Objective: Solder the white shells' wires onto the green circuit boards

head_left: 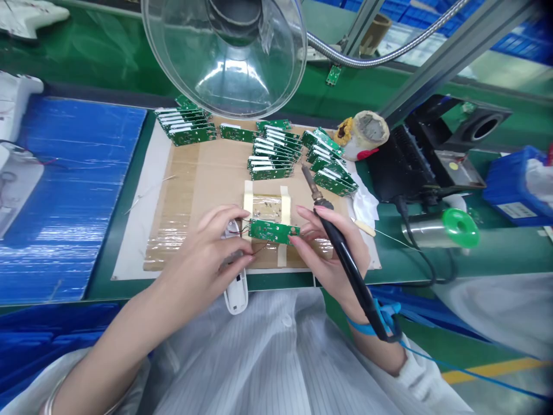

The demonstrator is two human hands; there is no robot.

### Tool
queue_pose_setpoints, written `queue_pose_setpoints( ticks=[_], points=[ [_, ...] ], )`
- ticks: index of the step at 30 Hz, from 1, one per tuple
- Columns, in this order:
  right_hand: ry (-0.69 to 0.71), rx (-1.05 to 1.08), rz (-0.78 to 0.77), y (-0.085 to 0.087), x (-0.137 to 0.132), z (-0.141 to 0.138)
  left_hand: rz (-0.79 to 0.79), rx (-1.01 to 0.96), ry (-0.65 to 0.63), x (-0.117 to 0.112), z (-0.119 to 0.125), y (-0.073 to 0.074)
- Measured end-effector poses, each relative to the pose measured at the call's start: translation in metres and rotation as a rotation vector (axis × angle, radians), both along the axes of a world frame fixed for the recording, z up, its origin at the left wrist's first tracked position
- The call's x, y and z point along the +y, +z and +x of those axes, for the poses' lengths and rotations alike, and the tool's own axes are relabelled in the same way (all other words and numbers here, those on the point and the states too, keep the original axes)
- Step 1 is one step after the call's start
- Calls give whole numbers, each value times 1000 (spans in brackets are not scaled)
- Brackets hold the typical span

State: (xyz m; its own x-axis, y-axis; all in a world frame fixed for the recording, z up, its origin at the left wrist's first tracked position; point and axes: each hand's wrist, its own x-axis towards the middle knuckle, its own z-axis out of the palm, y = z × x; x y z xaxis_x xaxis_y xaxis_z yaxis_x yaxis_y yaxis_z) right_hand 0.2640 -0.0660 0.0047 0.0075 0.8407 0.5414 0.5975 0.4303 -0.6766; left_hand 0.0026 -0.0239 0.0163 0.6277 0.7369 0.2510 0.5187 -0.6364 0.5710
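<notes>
A green circuit board (273, 231) is held level over the work mat, its right end pinched by the fingertips of my right hand (332, 253). That same hand also carries a soldering iron (345, 259), lying across it with the tip pointing forward. My left hand (216, 248) is at the board's left end, thumb and fingers closed about a thin wire (261, 249). Beneath that hand lies a long white plastic housing (237, 294), its near end sticking out past the bench edge. Thin red wires (234, 231) run between housing and board; my left fingers partly hide them.
Rows of green circuit boards (274, 151) stand along the cardboard mat's (216, 173) back. A clear fume hood (224, 63) hangs above. To the right are a solder spool (460, 228), a black soldering station (401, 155) and tweezers (365, 227); blue sheeting (73, 190) covers the left.
</notes>
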Motion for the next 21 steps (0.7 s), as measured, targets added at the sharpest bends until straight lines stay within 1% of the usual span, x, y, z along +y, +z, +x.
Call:
queue_pose_setpoints(
  ticks=[2, 4, 7, 9, 12, 15, 18, 21],
  points=[
    [7, -40, 19, 7, -1, -3, 24, -41, -9, 0, -3, 2],
    [23, -51, 39, 12, -3, -8, 135, -71, 4, -2, -9, 3],
    [96, -19, 47, 16, -8, -19, 391, -56, 104, -11, -21, -2],
    [155, 5, 44, 15, -11, -27, 491, -45, 186, -21, -27, -9],
    [214, -9, 6, 14, -14, -34, 452, -35, 246, -36, -32, -20],
    [220, -53, -7, 15, -16, -38, 439, -42, 274, -45, -32, -26],
    [197, -78, 31, 18, -16, -40, 474, -44, 282, -48, -32, -30],
    [177, -97, 28, 20, -17, -42, 468, -58, 300, -48, -33, -33]
  ],
)
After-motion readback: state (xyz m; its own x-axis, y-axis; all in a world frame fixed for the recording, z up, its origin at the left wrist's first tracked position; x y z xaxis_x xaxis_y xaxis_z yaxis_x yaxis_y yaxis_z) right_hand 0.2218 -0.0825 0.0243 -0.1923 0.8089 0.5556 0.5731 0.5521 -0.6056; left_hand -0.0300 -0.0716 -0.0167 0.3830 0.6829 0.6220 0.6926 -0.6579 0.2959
